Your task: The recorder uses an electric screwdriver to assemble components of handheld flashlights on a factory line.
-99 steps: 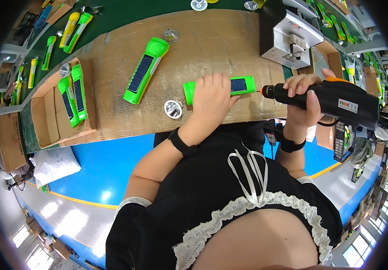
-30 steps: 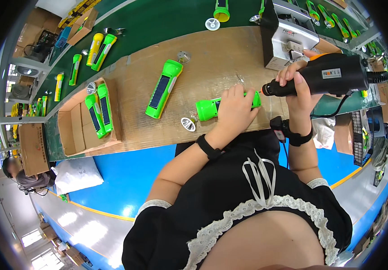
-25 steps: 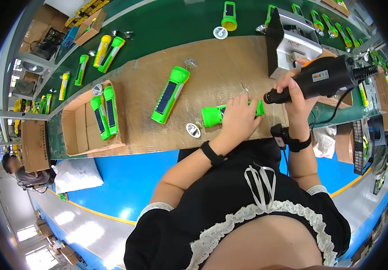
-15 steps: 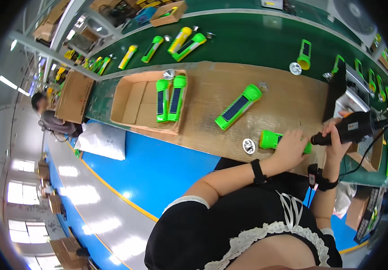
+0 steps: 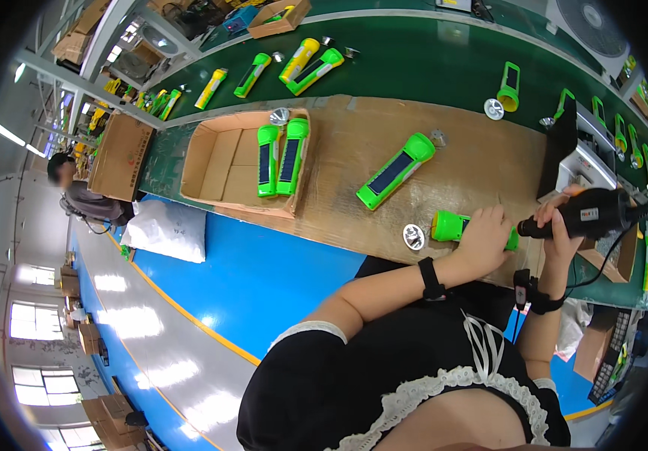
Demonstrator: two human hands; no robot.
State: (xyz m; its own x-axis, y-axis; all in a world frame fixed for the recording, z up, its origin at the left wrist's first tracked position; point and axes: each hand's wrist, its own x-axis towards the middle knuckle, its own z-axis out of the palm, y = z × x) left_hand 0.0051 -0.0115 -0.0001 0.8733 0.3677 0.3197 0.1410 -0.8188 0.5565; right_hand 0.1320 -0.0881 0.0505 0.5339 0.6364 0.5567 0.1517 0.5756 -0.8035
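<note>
My left hand (image 5: 483,236) lies flat on a green flashlight body (image 5: 452,225) and holds it down on the brown cardboard-covered bench (image 5: 354,180). My right hand (image 5: 564,233) grips a black electric screwdriver (image 5: 591,214), whose tip points at the right end of that flashlight body. A silver reflector ring (image 5: 413,237) lies just left of the flashlight. Another green flashlight with a dark solar panel (image 5: 395,171) rests higher up on the bench.
An open cardboard box (image 5: 226,161) holds two green flashlights (image 5: 280,156). Several yellow and green flashlights lie on the green conveyor belt (image 5: 414,68). A grey machine (image 5: 583,158) stands at the right. Another person (image 5: 76,195) sits at the far left beside cardboard boxes.
The view has swung left, showing more of the box and conveyor. My left hand stays on the flashlight body and my right hand keeps the screwdriver at its end.
</note>
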